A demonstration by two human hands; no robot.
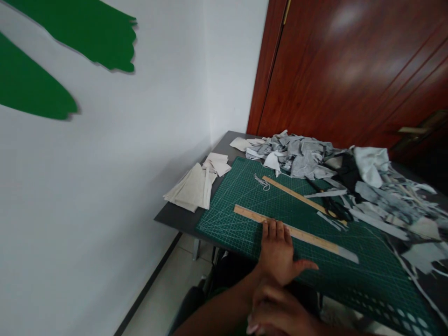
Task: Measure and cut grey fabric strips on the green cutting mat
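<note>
My left grip (pixel 278 256) lies flattened, fingertips on the nearer wooden ruler (pixel 311 238).
That ruler lies on the green cutting mat (pixel 224 226); the hand is spread, clasping nothing. My right grip (pixel 276 308) is partly curled near the left wrist; I can't tell whether it holds anything. Black scissors (pixel 338 208) lie by a second wooden ruler (pixel 290 192).
</note>
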